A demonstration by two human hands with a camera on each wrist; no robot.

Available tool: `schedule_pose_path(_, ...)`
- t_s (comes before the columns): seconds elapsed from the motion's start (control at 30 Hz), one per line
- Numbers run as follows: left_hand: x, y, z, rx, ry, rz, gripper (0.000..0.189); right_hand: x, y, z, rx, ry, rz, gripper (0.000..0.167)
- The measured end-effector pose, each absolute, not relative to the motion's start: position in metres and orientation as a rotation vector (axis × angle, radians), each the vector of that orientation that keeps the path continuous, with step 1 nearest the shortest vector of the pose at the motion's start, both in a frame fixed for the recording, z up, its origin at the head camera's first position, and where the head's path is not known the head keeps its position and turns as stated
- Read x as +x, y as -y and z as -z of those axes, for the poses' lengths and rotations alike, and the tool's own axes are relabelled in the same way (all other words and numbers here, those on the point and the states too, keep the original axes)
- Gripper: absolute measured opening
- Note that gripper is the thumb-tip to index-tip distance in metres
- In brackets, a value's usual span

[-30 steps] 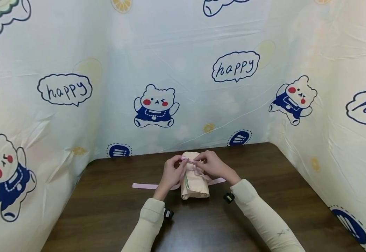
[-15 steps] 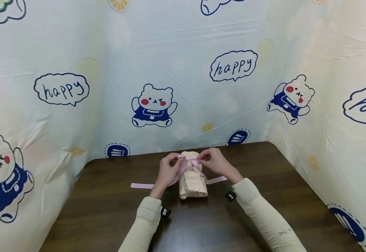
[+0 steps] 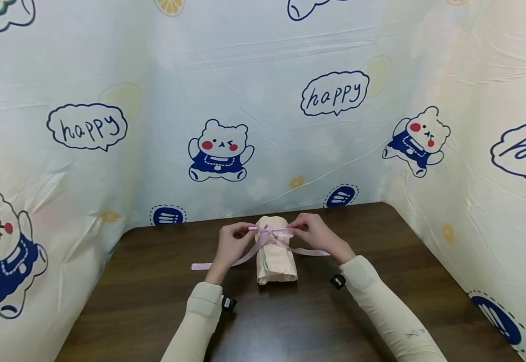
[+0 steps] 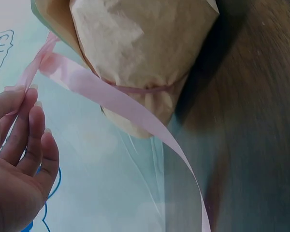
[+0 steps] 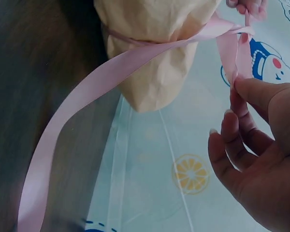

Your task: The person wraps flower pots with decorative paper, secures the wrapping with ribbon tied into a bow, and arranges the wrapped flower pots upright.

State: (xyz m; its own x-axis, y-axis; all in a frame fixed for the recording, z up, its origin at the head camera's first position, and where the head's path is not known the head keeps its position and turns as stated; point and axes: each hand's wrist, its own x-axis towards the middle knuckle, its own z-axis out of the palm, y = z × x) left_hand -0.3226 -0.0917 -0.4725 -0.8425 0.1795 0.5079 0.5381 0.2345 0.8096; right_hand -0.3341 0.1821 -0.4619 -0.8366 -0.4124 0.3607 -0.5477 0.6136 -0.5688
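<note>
A pale brown paper-wrapped bundle lies at the far middle of the table in the head view, with a pink ribbon tied round its narrower upper part. My left hand pinches a ribbon loop between thumb and fingertips at the bundle's left. At its right, my right hand pinches the opposite loop. Between them sits the bow's knot, over the bundle. One loose ribbon tail hangs down across the paper in the left wrist view, and the other tail curves away in the right wrist view.
The dark wooden table extends toward me. A printed cloth with bears and "happy" bubbles hangs behind and along both sides. Small black cameras, such as the left one, sit at both sleeves.
Both hands have moved apart, drawing the ribbon loops outward to left and right. The knot between them, earlier hidden by fingers, now shows. The bundle stays about where it was.
</note>
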Motion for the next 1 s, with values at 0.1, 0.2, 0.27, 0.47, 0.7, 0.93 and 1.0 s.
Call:
schedule_pose_path(0.1,-0.327,0.096,0.48,-0.634,2.237,1.632,0.012,-0.335,-0.187,0.467,0.811,2.671,-1.012,0.011)
schedule_pose_path(0.2,-0.337,0.102,0.494,-0.598,2.271,1.621,0.013,-0.335,-0.192,0.471,0.825,2.715,-1.002,0.011)
schedule_pose_path(0.27,-0.34,0.106,0.501,-0.577,2.287,1.62,0.013,-0.334,-0.195,0.473,0.824,2.753,-1.015,0.012)
schedule_pose_path(0.47,-0.342,0.117,0.507,-0.556,2.315,1.681,0.012,-0.33,-0.201,0.475,0.844,2.816,-1.055,0.014)
schedule_pose_path(0.7,-0.344,0.126,0.512,-0.486,2.388,1.684,0.016,-0.327,-0.209,0.479,0.826,2.823,-1.014,0.014)
schedule_pose_path(0.93,-0.343,0.129,0.519,-0.486,2.505,1.578,0.012,-0.328,-0.216,0.488,0.791,2.869,-0.989,0.012)
schedule_pose_path(1.0,-0.344,0.13,0.521,-0.487,2.533,1.535,0.01,-0.328,-0.218,0.49,0.769,2.891,-0.997,0.012)
